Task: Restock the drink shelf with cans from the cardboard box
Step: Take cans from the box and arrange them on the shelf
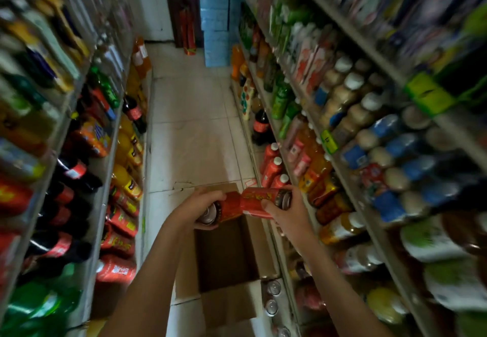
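Currently two red cans are up off the floor, one per hand. Your left hand is wrapped round the left-hand can, whose silver end is turned toward you. Your right hand grips the right-hand can, fingers curled over its far end and thumb on the near side. Both cans lie sideways and meet end to end, in mid-air over the far part of the cardboard box.

Box: sits on the tiled floor with its flaps open, close against the foot of the drink shelf on your right. Its inside shows dark brown board; your forearms cross in front of its near corners.

Low down, just right of the box: standing cans with silver tops, in a row along the shelf edge.

Higher on that side:
- red bottles with white caps, just beyond your right hand
- orange bottles, a cola bottle and green bottles
- blue-labelled jars, badly blurred

Opposite shelving on your left: dark cola bottles, orange bottles, red packs.

Far end of the aisle: a pale blue stack and red cylinders, too blurred to name.
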`<state>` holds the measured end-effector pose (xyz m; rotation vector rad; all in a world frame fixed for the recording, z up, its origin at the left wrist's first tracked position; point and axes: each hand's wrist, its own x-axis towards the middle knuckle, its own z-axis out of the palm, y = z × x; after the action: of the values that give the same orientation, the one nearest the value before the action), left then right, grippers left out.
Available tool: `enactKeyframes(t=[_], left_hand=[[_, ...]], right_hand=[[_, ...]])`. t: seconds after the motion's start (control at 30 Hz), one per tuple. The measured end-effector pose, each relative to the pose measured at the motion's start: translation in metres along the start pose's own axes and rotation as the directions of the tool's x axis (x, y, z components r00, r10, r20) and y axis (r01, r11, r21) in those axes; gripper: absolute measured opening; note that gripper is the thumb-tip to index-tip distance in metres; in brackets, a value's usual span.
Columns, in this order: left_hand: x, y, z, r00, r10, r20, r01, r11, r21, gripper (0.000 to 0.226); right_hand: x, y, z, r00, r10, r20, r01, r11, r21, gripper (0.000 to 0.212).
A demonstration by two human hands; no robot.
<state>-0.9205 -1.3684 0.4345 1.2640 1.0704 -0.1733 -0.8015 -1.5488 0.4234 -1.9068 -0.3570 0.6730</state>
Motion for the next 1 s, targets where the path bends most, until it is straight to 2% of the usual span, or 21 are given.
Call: enactKeyframes(t=[0.13, 0.2, 0.23, 0.3, 0.47, 0.57, 0.67, 0.83, 1.0], left_hand=[[-0.061, 0.067, 0.002, 0.987, 0.156, 0.045, -0.162, 0.949, 0.271, 0.031], [-0.09, 0.102, 0.008, 0.966, 0.238, 0.101, -0.259, 0.873, 0.412, 0.037], [-0.101, 0.118, 0.012, 0.951, 0.267, 0.158, -0.31, 0.81, 0.497, 0.039], [-0.128, 0.147, 0.022, 0.913, 0.295, 0.283, -0.408, 0.668, 0.623, 0.027], [-0.204, 0.204, 0.056, 0.801, 0.323, 0.504, -0.593, 0.315, 0.741, 0.024], [-0.243, 0.229, 0.078, 0.738, 0.325, 0.592, -0.648, 0.095, 0.755, 0.033], [-0.284, 0.243, 0.104, 0.636, 0.317, 0.704, -0.715, -0.103, 0.692, 0.04], [-0.348, 0.236, 0.166, 0.449, 0.245, 0.859, -0.814, -0.285, 0.506, 0.043], [-0.389, 0.213, 0.238, 0.309, 0.142, 0.941, -0.831, -0.44, 0.339, 0.053]], right_hand=[[-0.044, -0.064, -0.035, 0.994, -0.056, -0.099, 0.049, 0.997, -0.064, 0.05], [-0.066, -0.095, -0.053, 0.981, -0.081, -0.179, 0.065, 0.993, -0.094, 0.048], [-0.077, -0.11, -0.061, 0.973, -0.098, -0.207, 0.074, 0.99, -0.118, 0.048], [-0.099, -0.139, -0.078, 0.966, -0.111, -0.233, 0.072, 0.983, -0.167, 0.051], [-0.162, -0.192, -0.124, 0.914, -0.145, -0.379, 0.055, 0.97, -0.239, 0.057], [-0.209, -0.214, -0.151, 0.881, -0.211, -0.423, 0.08, 0.949, -0.305, 0.049], [-0.256, -0.221, -0.178, 0.855, -0.205, -0.476, 0.058, 0.951, -0.305, 0.046], [-0.329, -0.206, -0.222, 0.757, -0.143, -0.638, -0.036, 0.965, -0.259, 0.053], [-0.383, -0.183, -0.257, 0.601, -0.096, -0.794, -0.115, 0.972, -0.204, 0.057]])
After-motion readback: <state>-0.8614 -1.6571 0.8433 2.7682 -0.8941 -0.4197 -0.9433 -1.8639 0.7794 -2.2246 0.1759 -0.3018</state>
